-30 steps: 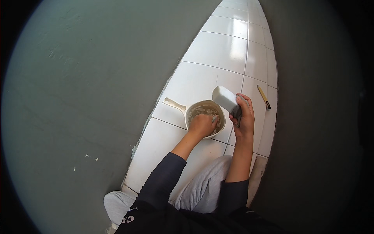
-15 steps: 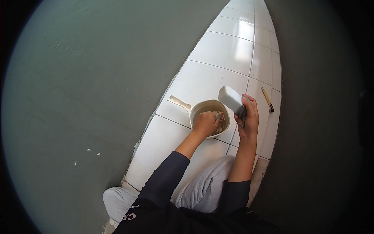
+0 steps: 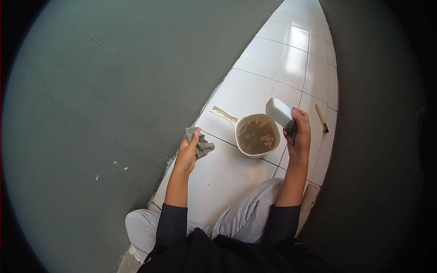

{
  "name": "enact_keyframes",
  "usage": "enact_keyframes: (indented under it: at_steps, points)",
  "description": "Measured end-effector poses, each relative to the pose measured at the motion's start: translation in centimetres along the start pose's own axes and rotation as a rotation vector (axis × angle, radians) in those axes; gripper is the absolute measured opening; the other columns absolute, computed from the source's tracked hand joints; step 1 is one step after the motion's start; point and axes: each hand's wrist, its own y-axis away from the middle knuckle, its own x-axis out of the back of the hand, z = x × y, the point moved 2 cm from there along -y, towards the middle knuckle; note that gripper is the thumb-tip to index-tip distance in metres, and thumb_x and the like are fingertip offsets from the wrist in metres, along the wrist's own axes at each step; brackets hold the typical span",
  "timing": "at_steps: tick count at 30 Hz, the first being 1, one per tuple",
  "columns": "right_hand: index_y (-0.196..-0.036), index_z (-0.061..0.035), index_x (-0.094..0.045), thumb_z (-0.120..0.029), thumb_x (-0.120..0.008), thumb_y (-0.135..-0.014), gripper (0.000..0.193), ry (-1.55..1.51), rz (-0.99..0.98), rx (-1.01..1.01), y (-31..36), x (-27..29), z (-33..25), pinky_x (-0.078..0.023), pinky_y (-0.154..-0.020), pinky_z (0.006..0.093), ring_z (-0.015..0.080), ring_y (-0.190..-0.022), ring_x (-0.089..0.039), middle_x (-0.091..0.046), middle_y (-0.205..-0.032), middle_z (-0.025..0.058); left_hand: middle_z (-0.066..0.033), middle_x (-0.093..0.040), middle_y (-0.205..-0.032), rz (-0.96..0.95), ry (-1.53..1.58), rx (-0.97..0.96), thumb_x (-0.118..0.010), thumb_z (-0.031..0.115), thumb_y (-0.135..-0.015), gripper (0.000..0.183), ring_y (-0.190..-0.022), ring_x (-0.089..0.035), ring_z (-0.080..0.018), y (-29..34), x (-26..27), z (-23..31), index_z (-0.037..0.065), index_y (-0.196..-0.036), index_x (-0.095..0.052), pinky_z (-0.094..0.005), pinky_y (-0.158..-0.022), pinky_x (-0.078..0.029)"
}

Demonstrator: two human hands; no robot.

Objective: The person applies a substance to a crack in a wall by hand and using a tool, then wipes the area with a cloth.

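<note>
Crumpled in my left hand (image 3: 186, 154) is a grey-green wet cloth (image 3: 200, 142), pinched under the thumb. The hand is left of the dipper, over the tiles' left edge. My right hand (image 3: 300, 132) grips a white sponge block (image 3: 279, 112), with something dark grey pressed against its lower end; I cannot make out what that is. Between the hands, a cream dipper (image 3: 239, 143) stands on the tiles, its handle (image 3: 223, 113) pointing to the far left. Murky brownish water (image 3: 258, 135) fills much of it, with light reflections or bits on its surface.
White tiles (image 3: 273, 54) form a strip running away from me, with dark joint lines. A yellow utility knife (image 3: 321, 118) lies on them right of my right hand. Grey plastered surfaces (image 3: 114, 91) flank the strip. My bent leg (image 3: 246, 209) is close below the dipper.
My left hand has come out of the dipper's water and moved left, bringing out the cloth. The right hand still holds the sponge block in about the same place. The view has shifted slightly.
</note>
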Motion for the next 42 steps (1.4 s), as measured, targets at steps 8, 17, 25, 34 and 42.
enact_keyframes:
  at_steps: [8,17,25,34,42]
  points:
    - [-0.105,-0.0088,-0.051,-0.027,-0.060,-0.082,0.031,0.089,-0.013,0.003,0.2,-0.5,0.5,-0.036,-0.037,0.0145,0.0066,-0.055,-0.050,-0.053,-0.086,0.0024,-0.0123,-0.058,-0.107,-0.040,-0.444,0.369,-0.040,0.036,-0.096,0.045,-0.093,-0.059,-0.0182,5.9,11.4,-5.7,-0.004,-0.113,-0.052,-0.0317,-0.082,-0.047]
    - [-0.103,-0.0130,-0.053,-0.029,-0.065,-0.079,0.031,0.155,-0.048,-0.033,0.5,-0.6,0.9,-0.042,-0.049,0.0189,0.0097,-0.071,-0.053,-0.055,-0.089,0.0023,-0.0167,-0.050,-0.124,-0.012,0.449,0.166,-0.038,0.032,-0.096,0.047,-0.115,-0.049,-0.0265,6.7,15.0,-6.4,-0.005,-0.125,-0.041,-0.0393,-0.098,-0.039]
    - [-0.103,-0.0133,-0.053,-0.030,-0.065,-0.078,0.032,0.187,-0.035,-0.026,0.5,-0.6,0.9,-0.042,-0.048,0.0184,0.0095,-0.072,-0.053,-0.055,-0.090,0.0024,-0.0173,-0.043,-0.131,0.353,-0.002,-0.171,-0.036,0.024,-0.096,0.044,-0.122,-0.042,-0.0286,7.0,10.6,-7.3,-0.002,-0.132,-0.036,-0.0375,-0.102,-0.032]
    - [-0.103,-0.0128,-0.053,-0.029,-0.065,-0.078,0.033,0.180,-0.058,-0.064,0.5,-0.8,1.2,-0.042,-0.049,0.0194,0.0097,-0.073,-0.052,-0.055,-0.089,0.0020,-0.0194,-0.016,-0.147,-0.581,-1.522,-0.583,-0.047,0.026,-0.088,0.060,-0.138,-0.010,-0.0333,9.1,0.9,-15.0,0.009,-0.141,-0.024,-0.0464,-0.109,-0.014]
    - [-0.104,-0.0122,-0.053,-0.029,-0.066,-0.078,0.033,0.173,-0.045,-0.051,0.7,-1.2,1.2,-0.042,-0.049,0.0195,0.0097,-0.072,-0.052,-0.055,-0.088,0.0028,-0.0192,-0.012,-0.148,-0.387,-1.577,-0.496,-0.041,0.037,-0.090,0.066,-0.138,-0.005,-0.0326,7.9,-0.1,-15.9,-0.001,-0.140,-0.021,-0.0455,-0.110,-0.009]
